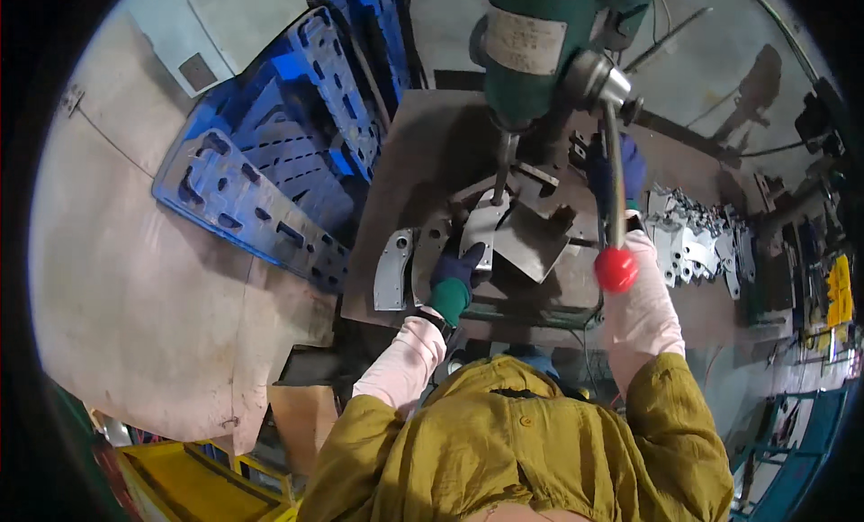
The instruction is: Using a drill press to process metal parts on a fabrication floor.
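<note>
A pale curved metal plate (484, 227) lies under the bit (505, 166) of a green drill press (522, 49). My left hand (457, 272), in a dark blue glove with a green cuff, grips the plate's near end. A similar curved plate (393, 270) rests to its left, and a darker one (430, 252) lies between them. My right hand (628, 166), gloved the same way, is behind the press's lever (615, 180), which ends in a red knob (616, 269). Its fingers are mostly hidden, beside a small dark metal block (579, 149).
A heap of metal parts (697, 238) covers the table's right side. Right of my left hand sits a flat square metal plate (533, 241). Blue plastic pallets (243, 193) stand at the left by a grey cabinet (238, 18). A yellow frame (193, 481) is at lower left.
</note>
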Motion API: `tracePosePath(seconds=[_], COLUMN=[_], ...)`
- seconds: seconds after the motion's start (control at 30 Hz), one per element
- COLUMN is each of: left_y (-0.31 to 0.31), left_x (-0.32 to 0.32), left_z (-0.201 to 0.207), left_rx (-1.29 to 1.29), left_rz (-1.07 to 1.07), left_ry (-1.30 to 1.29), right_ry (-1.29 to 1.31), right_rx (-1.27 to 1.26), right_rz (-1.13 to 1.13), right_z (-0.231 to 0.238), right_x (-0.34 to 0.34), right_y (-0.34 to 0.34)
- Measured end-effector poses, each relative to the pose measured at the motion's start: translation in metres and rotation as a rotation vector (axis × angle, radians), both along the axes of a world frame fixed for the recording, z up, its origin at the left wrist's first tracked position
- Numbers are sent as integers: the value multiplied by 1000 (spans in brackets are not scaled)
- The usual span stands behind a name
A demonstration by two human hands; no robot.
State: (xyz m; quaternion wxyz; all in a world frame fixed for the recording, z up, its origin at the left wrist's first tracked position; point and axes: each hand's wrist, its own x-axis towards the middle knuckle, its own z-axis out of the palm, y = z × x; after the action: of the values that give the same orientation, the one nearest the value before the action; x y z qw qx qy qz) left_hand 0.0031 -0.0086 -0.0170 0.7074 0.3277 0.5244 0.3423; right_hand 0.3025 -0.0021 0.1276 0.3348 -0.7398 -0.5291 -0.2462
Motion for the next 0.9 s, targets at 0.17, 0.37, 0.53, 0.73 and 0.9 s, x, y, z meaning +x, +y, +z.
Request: tracePosePath(seconds=[0.17, 0.37, 0.53, 0.73, 0.9], left_y=[-8, -15, -11, -4, -9], left_x=[1, 2, 1, -1, 4], left_z=[2, 12, 18, 19, 15], left_rx=[126, 128, 126, 86, 49], left_rz=[44, 76, 47, -11, 44], left_ry=[-90, -124, -30, 195, -4], right_ry=[-318, -213, -34, 670, 1034], right_rx=[226, 226, 187, 63, -71], right_rz=[71, 32, 113, 318, 920], right_z=[48, 43, -3, -15, 44], right_x=[50, 47, 10, -56, -114], right_y=[28, 31, 10, -34, -93])
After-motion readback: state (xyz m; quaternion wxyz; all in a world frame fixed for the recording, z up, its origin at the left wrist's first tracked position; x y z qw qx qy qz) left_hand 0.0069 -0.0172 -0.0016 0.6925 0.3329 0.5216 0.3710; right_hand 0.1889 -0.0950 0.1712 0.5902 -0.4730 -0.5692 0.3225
